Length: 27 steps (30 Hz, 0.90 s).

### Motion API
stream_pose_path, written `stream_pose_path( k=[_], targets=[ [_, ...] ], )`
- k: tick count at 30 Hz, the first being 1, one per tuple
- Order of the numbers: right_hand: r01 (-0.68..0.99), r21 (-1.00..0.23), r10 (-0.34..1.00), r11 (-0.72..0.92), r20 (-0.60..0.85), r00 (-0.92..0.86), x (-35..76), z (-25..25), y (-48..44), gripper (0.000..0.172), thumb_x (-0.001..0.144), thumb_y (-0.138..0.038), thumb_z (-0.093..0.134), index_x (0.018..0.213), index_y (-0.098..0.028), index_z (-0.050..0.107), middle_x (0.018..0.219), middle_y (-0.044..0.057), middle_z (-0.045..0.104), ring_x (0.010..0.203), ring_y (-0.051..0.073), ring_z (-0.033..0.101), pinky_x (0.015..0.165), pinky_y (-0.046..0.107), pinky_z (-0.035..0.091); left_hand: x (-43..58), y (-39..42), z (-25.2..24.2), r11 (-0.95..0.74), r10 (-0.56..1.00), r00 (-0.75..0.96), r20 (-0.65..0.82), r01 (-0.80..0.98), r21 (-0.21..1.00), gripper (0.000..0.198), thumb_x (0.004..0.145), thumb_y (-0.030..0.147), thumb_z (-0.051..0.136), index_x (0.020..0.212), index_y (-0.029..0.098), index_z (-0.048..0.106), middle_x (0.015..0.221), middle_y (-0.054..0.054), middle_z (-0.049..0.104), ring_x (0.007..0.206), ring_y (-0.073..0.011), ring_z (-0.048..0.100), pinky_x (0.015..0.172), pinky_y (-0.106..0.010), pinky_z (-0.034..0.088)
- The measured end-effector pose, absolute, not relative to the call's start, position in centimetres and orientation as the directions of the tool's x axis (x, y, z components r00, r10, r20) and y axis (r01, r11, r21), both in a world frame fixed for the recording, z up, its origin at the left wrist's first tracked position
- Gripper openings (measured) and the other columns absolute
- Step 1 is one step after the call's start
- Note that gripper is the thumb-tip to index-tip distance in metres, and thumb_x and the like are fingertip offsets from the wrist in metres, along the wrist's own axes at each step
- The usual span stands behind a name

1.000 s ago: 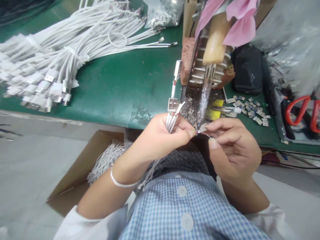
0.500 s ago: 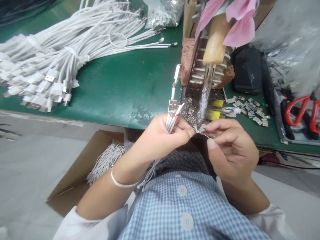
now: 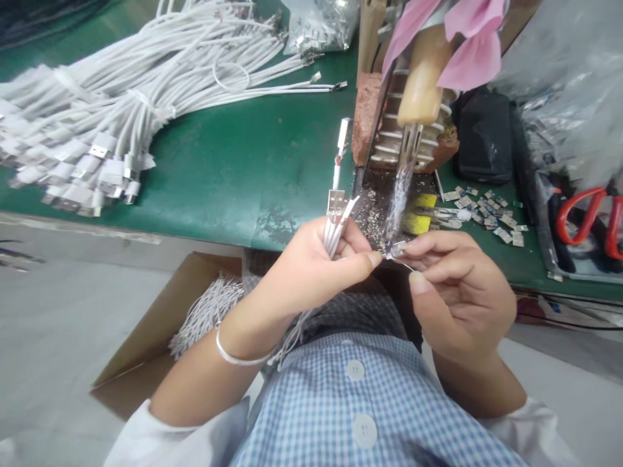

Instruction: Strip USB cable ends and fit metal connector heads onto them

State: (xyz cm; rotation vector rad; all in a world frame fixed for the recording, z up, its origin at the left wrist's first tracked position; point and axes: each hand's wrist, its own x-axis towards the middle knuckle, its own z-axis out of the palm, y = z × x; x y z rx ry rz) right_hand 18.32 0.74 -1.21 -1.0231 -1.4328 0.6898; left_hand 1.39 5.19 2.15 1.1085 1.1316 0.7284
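My left hand [image 3: 326, 263] is closed round several white cables [image 3: 333, 235]. A metal USB plug [image 3: 335, 202] stands up from that bunch, and one cable end above it shows red wire. Its thumb and forefinger pinch a cable end, mostly hidden by the fingertips. With its fingertips, my right hand [image 3: 462, 292] holds a small metal USB plug [image 3: 398, 249] against that cable end, together with a thin solder wire [image 3: 405, 265]. Just over the joint is the tip of a soldering iron [image 3: 400, 188], fixed pointing downward.
Bundled white USB cables [image 3: 111, 117] lie at the left of the green table [image 3: 219, 175]. Loose USB plugs [image 3: 506, 224] are scattered right of the yellow sponge [image 3: 422, 214]. Red-handled pliers [image 3: 579, 217] lie in a tray. Below, a cardboard box [image 3: 146, 350] holds cables.
My right hand has shifted slightly right and its USB plug now shows more clearly beside the iron's tip. The left hand keeps its hold, nearly in place.
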Motion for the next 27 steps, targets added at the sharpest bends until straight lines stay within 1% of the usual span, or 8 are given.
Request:
stream_pose_path(
  k=[3,8,13,19,27],
  targets=[
    [0.198,-0.866,0.875,0.459,0.479,0.066,18.37,-1.25,0.85,0.019,0.078,-0.001,0.062,0.078,-0.021,0.061,0.097,0.004,0.066,0.084,0.018,0.068,0.072,0.036,0.063,1.46,5.19,2.28,0.332,0.894,0.295,-0.338,0.071,0.940,0.017,0.073,0.014,0.067,0.061,0.016,0.055,0.047,0.010,0.042,0.043,-0.0034,0.036,0.042,-0.015,0.028],
    [0.246,-0.848,0.865,0.470,0.498,0.061,18.35,-1.33,0.92,0.019,0.078,-0.002,0.063,0.079,-0.021,0.060,0.097,0.004,0.066,0.083,0.018,0.066,0.073,0.038,0.062,1.54,5.26,2.37,0.328,0.890,0.313,-0.331,0.064,0.943,0.017,0.073,0.014,0.067,0.060,0.016,0.055,0.046,0.010,0.041,0.042,-0.0032,0.035,0.041,-0.015,0.027],
    [0.279,-0.834,0.860,0.477,0.508,0.047,18.27,-1.33,0.90,0.019,0.078,-0.002,0.063,0.078,-0.021,0.059,0.096,0.004,0.065,0.085,0.018,0.065,0.074,0.037,0.061,1.47,5.29,2.20,0.317,0.900,0.292,-0.323,0.069,0.946,0.017,0.074,0.013,0.066,0.060,0.016,0.055,0.047,0.010,0.042,0.042,-0.0032,0.035,0.041,-0.015,0.027],
    [0.237,-0.852,0.873,0.466,0.486,0.032,18.34,-1.81,0.78,0.019,0.078,-0.002,0.062,0.079,-0.021,0.060,0.097,0.004,0.065,0.089,0.019,0.065,0.075,0.036,0.061,1.28,5.33,1.73,0.296,0.900,0.311,-0.306,0.082,0.952,0.016,0.072,0.012,0.065,0.060,0.015,0.056,0.047,0.009,0.043,0.043,-0.0034,0.036,0.041,-0.015,0.028],
    [0.279,-0.835,0.861,0.474,0.506,0.052,18.19,-1.57,1.04,0.018,0.079,-0.003,0.063,0.078,-0.021,0.060,0.096,0.003,0.064,0.087,0.018,0.066,0.075,0.036,0.060,1.51,5.39,2.04,0.305,0.903,0.309,-0.300,0.034,0.952,0.015,0.071,0.010,0.066,0.061,0.015,0.057,0.047,0.010,0.042,0.042,-0.0028,0.036,0.040,-0.014,0.028]
  ],
)
